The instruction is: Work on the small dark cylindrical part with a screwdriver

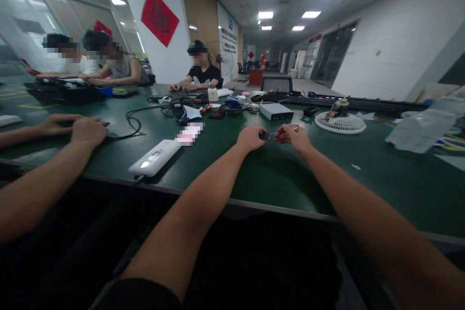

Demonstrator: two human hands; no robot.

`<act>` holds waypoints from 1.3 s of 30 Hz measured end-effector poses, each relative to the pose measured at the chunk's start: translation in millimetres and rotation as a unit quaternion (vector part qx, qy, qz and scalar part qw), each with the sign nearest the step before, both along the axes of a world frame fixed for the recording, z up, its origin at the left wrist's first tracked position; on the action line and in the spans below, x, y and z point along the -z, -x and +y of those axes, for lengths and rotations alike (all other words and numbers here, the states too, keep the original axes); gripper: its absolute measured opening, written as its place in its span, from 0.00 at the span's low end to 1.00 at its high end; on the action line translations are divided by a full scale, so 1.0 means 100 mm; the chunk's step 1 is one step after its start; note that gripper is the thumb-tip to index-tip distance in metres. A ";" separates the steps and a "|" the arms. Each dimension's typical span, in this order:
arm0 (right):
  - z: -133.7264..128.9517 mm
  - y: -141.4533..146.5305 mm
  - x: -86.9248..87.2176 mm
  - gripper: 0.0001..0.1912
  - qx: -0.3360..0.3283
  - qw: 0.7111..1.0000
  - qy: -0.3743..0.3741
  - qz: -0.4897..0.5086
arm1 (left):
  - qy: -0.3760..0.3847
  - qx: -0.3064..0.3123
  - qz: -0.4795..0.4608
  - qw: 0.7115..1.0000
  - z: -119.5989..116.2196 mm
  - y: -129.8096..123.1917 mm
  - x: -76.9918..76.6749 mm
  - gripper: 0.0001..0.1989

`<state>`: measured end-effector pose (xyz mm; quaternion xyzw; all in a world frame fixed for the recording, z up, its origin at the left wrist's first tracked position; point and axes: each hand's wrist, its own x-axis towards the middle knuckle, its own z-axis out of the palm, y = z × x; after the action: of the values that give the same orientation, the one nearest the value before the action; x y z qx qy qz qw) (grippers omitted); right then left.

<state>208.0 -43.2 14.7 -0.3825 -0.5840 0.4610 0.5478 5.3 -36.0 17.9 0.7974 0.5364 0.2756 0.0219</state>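
Observation:
Above the green table (218, 169), my left hand (250, 138) is closed around a small dark, roundish part (264, 134); what kind of part it is, I cannot make out. My right hand (295, 139) pinches a thin screwdriver (276, 133). Its metal shaft points left at the dark part, and the tip seems to touch it. My fingers cover most of the screwdriver's handle. Just beyond both hands lies a grey-white box (276, 111). To the right of it is a white round fan grille (340, 123).
A white power bank-like device (156, 157) with a cable lies left of my arms. At far left, a co-worker's hands (87, 131) hold something dark. Cables and small parts (232, 104) clutter the middle. Clear plastic bags (421, 126) lie at right. Other people sit across the table.

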 end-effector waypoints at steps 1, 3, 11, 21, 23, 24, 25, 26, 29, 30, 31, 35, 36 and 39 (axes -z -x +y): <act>-0.01 0.00 0.00 0.16 -0.002 1.000 -0.001 0.006 | -0.002 -0.001 -0.001 1.000 0.00 0.00 0.00 0.20; -0.02 0.02 -0.01 0.15 0.008 1.000 -0.003 0.004 | -0.005 0.001 -0.001 1.000 0.00 0.00 0.00 0.20; 0.00 0.02 -0.01 0.17 0.009 1.000 0.003 -0.027 | -0.005 0.007 0.004 1.000 0.00 -0.01 0.01 0.20; 0.06 -0.01 0.04 0.27 0.041 0.994 -0.048 -0.088 | -0.010 0.012 0.000 1.000 0.01 -0.01 0.01 0.19; 0.06 -0.02 0.05 0.28 0.049 0.994 -0.056 -0.083 | -0.012 0.004 -0.004 1.000 0.01 0.00 0.02 0.19; 0.06 -0.03 0.05 0.29 0.049 0.994 -0.057 -0.081 | -0.011 0.000 -0.007 1.000 0.02 0.00 0.02 0.19; 0.07 -0.03 0.06 0.28 0.047 0.994 -0.059 -0.080 | -0.010 -0.005 -0.009 1.000 0.02 0.00 0.03 0.19; 0.08 -0.04 0.08 0.27 0.043 0.994 -0.060 -0.085 | -0.009 -0.009 -0.011 1.000 0.03 0.01 0.03 0.19; 0.15 -0.06 0.16 0.15 0.037 0.986 -0.084 -0.140 | -0.007 -0.013 -0.012 1.000 0.04 0.01 0.04 0.19; 0.17 -0.07 0.19 0.10 0.041 0.979 -0.104 -0.171 | -0.008 -0.013 -0.012 1.000 0.04 0.01 0.04 0.19; 0.19 -0.07 0.22 0.05 0.044 0.969 -0.127 -0.205 | -0.008 -0.014 -0.011 1.000 0.04 0.01 0.04 0.18; 0.21 -0.09 0.28 0.10 0.034 0.926 -0.161 -0.340 | -0.003 -0.013 -0.006 1.000 0.03 0.00 0.03 0.19; 0.20 -0.09 0.28 0.12 0.026 0.917 -0.158 -0.366 | -0.002 -0.012 -0.003 1.000 0.02 0.00 0.03 0.19; 0.18 -0.08 0.26 0.15 0.018 0.903 -0.148 -0.402 | 0.000 -0.011 0.002 1.000 0.01 0.00 0.02 0.19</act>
<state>215.8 -25.2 -11.5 -0.4606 -0.8091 0.1662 0.3249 5.5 -35.0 15.7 0.7921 0.5450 0.2743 0.0173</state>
